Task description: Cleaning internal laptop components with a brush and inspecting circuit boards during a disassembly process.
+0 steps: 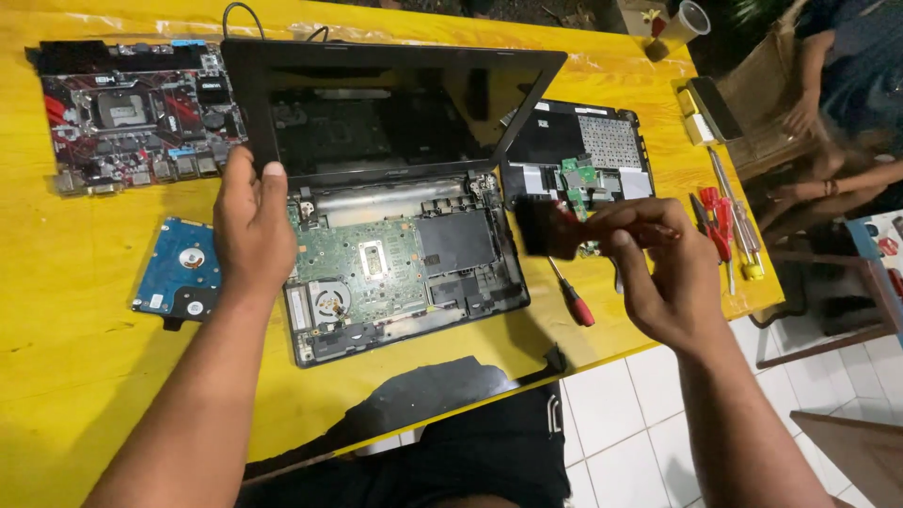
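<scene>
Gripping opened laptop (395,245) at centre frame by screen corner with left hand (249,221); pinching blurred black part (544,226) in right hand (658,273), centre right. Risking dropping it onto exposed board.

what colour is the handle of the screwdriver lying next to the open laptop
Red, with a black tip end; the screwdriver lies on the yellow table, seen in the head view.

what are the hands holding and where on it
The left hand grips the opened black laptop's screen at its lower left corner. The right hand pinches a small, blurred black part by its right edge.
</scene>
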